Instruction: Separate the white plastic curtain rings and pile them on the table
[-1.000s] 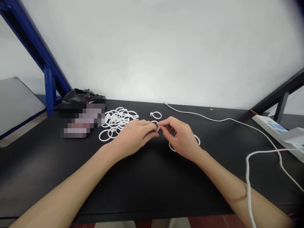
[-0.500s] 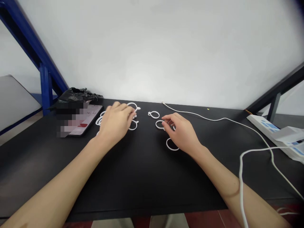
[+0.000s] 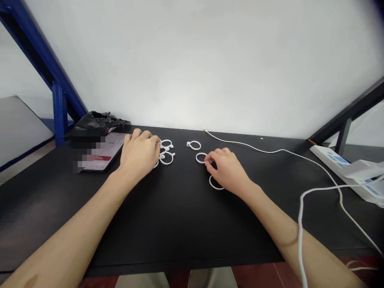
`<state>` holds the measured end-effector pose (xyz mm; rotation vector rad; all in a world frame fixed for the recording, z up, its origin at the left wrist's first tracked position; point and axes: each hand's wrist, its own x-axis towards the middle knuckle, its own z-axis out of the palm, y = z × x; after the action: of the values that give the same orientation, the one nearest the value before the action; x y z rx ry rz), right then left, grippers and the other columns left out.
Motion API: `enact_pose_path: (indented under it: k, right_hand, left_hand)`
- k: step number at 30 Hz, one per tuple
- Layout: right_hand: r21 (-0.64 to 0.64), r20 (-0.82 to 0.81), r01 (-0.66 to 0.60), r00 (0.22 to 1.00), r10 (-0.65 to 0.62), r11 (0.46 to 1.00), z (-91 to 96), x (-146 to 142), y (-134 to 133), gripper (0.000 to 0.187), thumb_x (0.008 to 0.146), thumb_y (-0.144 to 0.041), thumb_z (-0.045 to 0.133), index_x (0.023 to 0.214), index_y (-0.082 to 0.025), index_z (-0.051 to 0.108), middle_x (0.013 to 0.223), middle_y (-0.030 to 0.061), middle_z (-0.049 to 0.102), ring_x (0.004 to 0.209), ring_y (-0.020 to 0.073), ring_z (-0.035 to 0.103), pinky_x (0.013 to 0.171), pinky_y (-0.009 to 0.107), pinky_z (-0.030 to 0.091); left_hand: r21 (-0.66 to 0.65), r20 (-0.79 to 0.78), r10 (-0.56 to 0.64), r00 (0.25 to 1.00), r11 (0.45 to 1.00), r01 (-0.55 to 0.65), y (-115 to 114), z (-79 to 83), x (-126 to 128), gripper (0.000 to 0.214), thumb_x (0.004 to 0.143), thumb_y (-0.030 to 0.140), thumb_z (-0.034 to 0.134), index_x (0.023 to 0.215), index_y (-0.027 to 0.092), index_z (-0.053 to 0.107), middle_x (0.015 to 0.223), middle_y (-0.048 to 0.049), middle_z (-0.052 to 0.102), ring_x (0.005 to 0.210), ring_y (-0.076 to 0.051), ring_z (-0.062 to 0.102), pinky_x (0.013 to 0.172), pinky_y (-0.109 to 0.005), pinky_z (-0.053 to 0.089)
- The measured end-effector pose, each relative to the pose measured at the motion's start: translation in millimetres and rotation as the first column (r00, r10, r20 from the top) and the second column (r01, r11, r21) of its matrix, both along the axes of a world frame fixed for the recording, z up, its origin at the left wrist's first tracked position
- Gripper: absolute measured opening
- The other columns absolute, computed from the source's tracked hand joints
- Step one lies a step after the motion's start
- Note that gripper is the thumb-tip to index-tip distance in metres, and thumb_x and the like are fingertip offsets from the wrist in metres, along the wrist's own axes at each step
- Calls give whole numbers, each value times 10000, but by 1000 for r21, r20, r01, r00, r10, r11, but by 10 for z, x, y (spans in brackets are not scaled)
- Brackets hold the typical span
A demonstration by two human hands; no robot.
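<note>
My right hand [image 3: 226, 168] pinches the near right edge of a white plastic ring [image 3: 197, 159], which looks like a curtain ring, between thumb and fingers. Under that hand's palm, another white ring [image 3: 211, 185] lies partly covered. Behind them, one white ring with a small eyelet [image 3: 195, 145] rests by itself. My left hand [image 3: 140, 150] is palm down over the left group of rings, its fingers bent and close together. Its fingertips and whatever they hold are hidden. Just right of it, several rings [image 3: 167, 163] with small knobs lie close together, some overlapping.
A phone [image 3: 112, 158] and a crumpled black plastic bag [image 3: 99, 120] lie on the left of the black table [image 3: 180, 224]. A white cable [image 3: 255, 144] runs across the right side, looping over my right forearm. A white and blue box [image 3: 339, 160] sits far right, against the wall side.
My left hand has shifted left and now covers the leftmost rings; the ring that stuck up by its fingertips now lies with the group. My right fingers have closed on a ring's edge.
</note>
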<state>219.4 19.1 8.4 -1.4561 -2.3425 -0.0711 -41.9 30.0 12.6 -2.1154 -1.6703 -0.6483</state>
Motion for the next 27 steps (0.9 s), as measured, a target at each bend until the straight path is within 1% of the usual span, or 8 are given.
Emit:
enact_pose_path:
  k: [2,4,7,9,11,16,24,27]
  right_hand:
    - [11,-57,-31,998,31,999,14,-10,-4,95,893,-196,547,927,-202,635,886,76,650,879,252,535,766,412,477]
    - [34,-119,-87,989,90,996,28,-28,-12,134,898,-184,540,999,-201,627,918,76,643,903,246,540,781,401,491]
    - [81,-180,-173,966,185,982,43,-59,-31,171,909,-177,531,1058,-203,610,959,70,634,922,232,547,824,396,499]
    - [96,-221,-203,950,219,975,51,-74,-44,178,915,-175,526,1072,-209,602,989,66,630,936,221,556,837,385,503]
    - [103,-262,-220,935,240,970,62,-83,-57,178,919,-167,519,1070,-219,596,1004,59,627,937,209,569,833,368,508]
    - [129,-315,-232,912,262,964,91,-88,-76,160,927,-159,509,1039,-228,599,988,48,633,923,192,598,823,350,514]
    - [167,-362,-253,883,298,953,102,-103,-87,151,931,-159,526,1037,-224,612,974,32,640,887,161,618,814,318,519]
    - [171,-364,-261,879,307,950,109,-107,-94,151,930,-159,533,1039,-221,617,970,26,639,863,146,615,803,299,517]
  left_hand:
    - [-2,75,-94,993,995,95,-20,27,65,288,936,287,447,919,183,714,940,-122,694,920,-308,525,772,-466,451]
    - [-24,164,-238,957,969,245,-47,34,149,268,948,298,464,993,184,703,992,-98,688,937,-276,521,815,-441,470]
    - [-64,235,-456,858,874,482,-102,11,280,245,956,306,501,1080,186,676,1063,-72,665,955,-227,526,863,-389,477]
    - [-84,237,-540,807,817,571,-137,-9,341,224,960,302,511,1074,197,673,1069,-61,655,945,-209,529,878,-377,470]
    - [-93,237,-571,786,792,603,-159,-17,371,197,961,287,516,1038,208,679,1057,-55,653,928,-201,528,884,-377,463]
    - [-88,247,-568,785,794,602,-167,0,364,154,944,262,551,978,213,692,1044,-49,660,913,-198,521,841,-357,465]
    - [-27,219,-628,747,761,648,-146,-14,367,157,944,267,569,999,194,696,1021,-32,708,877,-184,505,829,-331,452]
    - [-21,210,-630,748,762,647,-141,-17,368,158,941,269,576,1015,195,694,1005,-31,715,864,-184,500,810,-326,453]
